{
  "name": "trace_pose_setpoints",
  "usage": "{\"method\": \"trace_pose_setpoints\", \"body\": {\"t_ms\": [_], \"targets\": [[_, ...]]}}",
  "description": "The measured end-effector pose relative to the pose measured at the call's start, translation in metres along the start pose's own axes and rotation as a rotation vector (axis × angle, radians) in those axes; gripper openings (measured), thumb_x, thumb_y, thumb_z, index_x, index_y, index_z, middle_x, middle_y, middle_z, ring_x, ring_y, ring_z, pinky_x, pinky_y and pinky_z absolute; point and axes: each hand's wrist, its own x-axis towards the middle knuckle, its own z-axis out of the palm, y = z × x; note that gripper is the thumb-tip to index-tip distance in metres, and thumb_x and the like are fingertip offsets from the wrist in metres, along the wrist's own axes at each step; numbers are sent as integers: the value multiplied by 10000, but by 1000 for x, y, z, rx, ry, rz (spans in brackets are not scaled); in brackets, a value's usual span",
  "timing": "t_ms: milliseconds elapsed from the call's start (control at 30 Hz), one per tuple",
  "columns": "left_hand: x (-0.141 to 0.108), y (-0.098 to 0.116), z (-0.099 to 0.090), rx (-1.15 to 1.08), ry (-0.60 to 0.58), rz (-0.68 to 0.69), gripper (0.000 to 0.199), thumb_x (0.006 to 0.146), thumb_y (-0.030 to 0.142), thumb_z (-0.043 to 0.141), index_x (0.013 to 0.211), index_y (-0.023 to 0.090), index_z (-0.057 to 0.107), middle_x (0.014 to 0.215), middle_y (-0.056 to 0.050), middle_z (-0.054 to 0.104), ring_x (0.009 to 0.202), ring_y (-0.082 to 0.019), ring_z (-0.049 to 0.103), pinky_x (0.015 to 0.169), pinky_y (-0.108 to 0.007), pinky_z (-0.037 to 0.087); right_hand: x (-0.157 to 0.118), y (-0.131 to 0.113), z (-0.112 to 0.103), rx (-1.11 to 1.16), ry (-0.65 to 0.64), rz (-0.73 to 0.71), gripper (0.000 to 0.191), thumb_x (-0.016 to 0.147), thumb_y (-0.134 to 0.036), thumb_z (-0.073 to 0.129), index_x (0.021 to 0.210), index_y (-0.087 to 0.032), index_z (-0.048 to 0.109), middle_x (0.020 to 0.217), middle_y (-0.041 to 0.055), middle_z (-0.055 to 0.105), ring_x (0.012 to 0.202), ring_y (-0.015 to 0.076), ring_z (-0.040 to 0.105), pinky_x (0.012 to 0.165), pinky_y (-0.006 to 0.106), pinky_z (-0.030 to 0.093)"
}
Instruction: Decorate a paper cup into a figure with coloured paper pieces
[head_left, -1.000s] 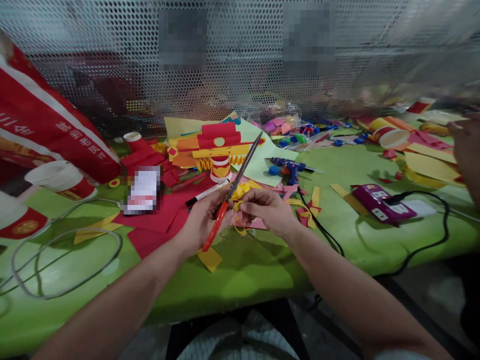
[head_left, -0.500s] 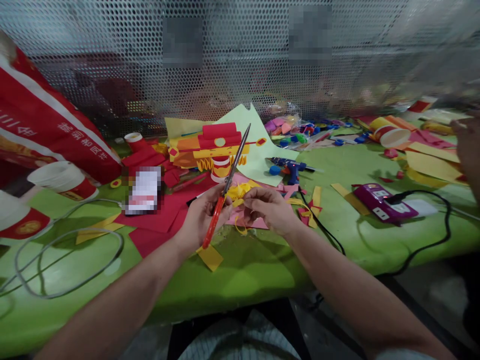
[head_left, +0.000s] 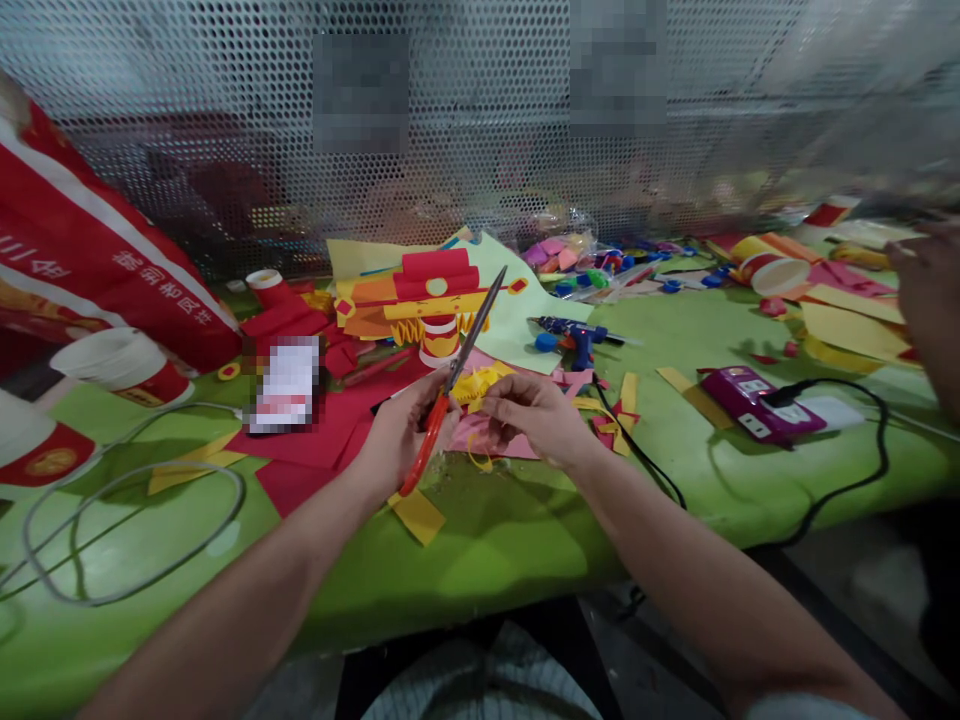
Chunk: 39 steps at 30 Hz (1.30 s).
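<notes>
My left hand (head_left: 397, 432) is closed around red-handled scissors (head_left: 427, 445). Their long blades point up and away from me and look closed together. My right hand (head_left: 536, 418) faces it with thumb and fingertips pinched together; whatever is between them is too small to make out. Just beyond the fingers is a fringed strip of yellow paper (head_left: 480, 384), partly covered by the right hand. Behind the scissors stands a paper-cup figure (head_left: 439, 340) with a rolled red paper hat (head_left: 435, 275), a yellow band and yellow fringes. Pink paper (head_left: 506, 440) lies under the hands.
A blue glue gun (head_left: 581, 340) lies right of the figure, its black cord running forward. Farther right is a purple power strip (head_left: 757, 405). Red paper (head_left: 300, 440), paper cups (head_left: 124, 365) and a looped grey cable (head_left: 240, 490) are left. Another person's hand (head_left: 926, 270) shows at right.
The scissors tilt slightly more to the right. The small yellow piece seen between my hands earlier is no longer distinct. The view has shifted a little.
</notes>
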Motion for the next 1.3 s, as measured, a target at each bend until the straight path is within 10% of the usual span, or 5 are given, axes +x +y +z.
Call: {"method": "trace_pose_setpoints", "body": {"t_ms": [133, 267, 467, 633, 1300], "targets": [[8, -3, -19, 313, -76, 74, 228, 668, 263, 622, 881, 193, 662, 683, 9, 642, 626, -164, 582, 605, -265, 456, 1, -6, -9, 119, 129, -48, 321, 503, -388, 775, 649, -175, 585, 525, -46, 601, 481, 100, 589, 379, 191, 475], [14, 0, -36, 753, -175, 89, 473, 699, 158, 511, 1154, 264, 582, 1034, -32, 685, 935, -261, 620, 752, -310, 450, 0, -19, -17, 168, 81, 2, 361, 455, -397, 798, 650, -181, 584, 637, -14, 634, 674, 171, 646, 430, 249, 513], [15, 4, -39, 1119, -267, 63, 558, 753, 185, 418, 1301, 290, 438, 1145, -67, 641, 1012, -287, 604, 754, -333, 450, 25, -40, -36, 69, 291, -183, 342, 494, -405, 775, 644, -180, 564, 597, -48, 587, 499, 76, 555, 415, 190, 437], [18, 3, -41, 1215, -281, 37, 563, 742, 152, 401, 1289, 276, 443, 1154, -70, 635, 1015, -271, 602, 751, -325, 447, 66, -35, -53, 35, 473, -173, 271, 548, -348, 746, 650, -176, 563, 582, -63, 572, 454, 32, 472, 391, 153, 354], [22, -3, -48, 1324, -353, 30, 477, 795, 256, 367, 1262, 255, 465, 1096, -99, 655, 962, -289, 614, 675, -336, 443, 97, -13, -42, 41, 423, 17, 147, 762, -100, 586, 653, -168, 515, 399, -65, 544, 329, 49, 468, 396, 167, 418]]}}
